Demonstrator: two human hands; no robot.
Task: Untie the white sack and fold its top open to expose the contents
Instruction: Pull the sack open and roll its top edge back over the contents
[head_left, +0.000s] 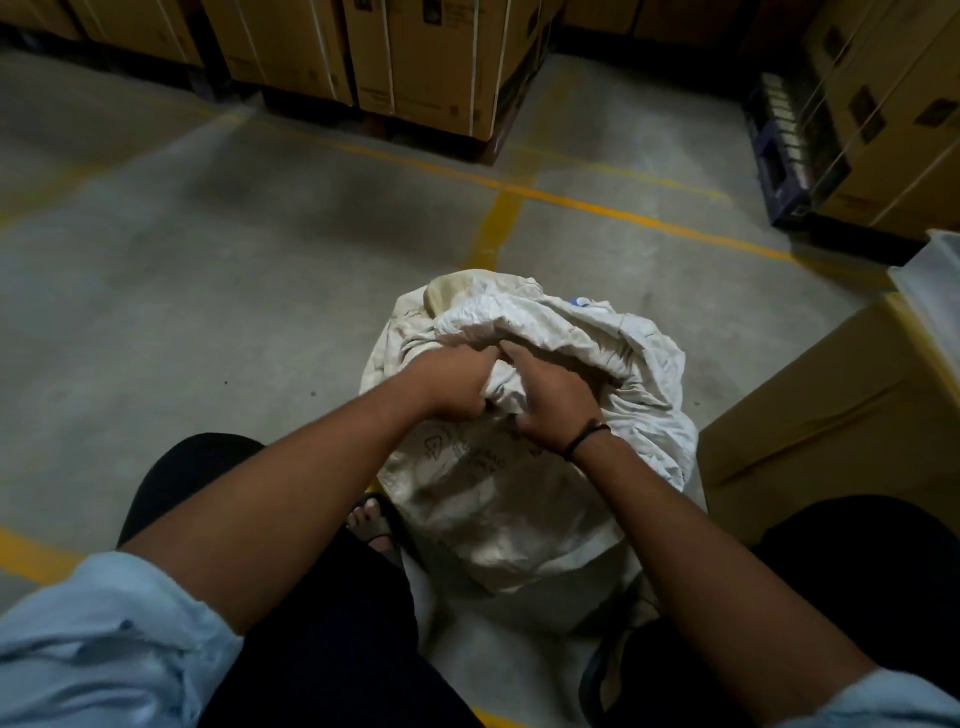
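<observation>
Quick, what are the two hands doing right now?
Left hand: closed, gripping the bunched top of the white sack.
Right hand: closed on the same bunched cloth, right beside the left.

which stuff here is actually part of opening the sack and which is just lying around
Part of the job:
white sack
left hand
right hand
Both hands grip the bunched sack top.

Just lying about:
strapped cartons
brown box beside the sack
dark pallet
yellow floor lines

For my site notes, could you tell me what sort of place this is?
Probably a warehouse: strapped cardboard boxes stacked on pallets, yellow lines on the concrete floor, and both hands working a white sack.
</observation>
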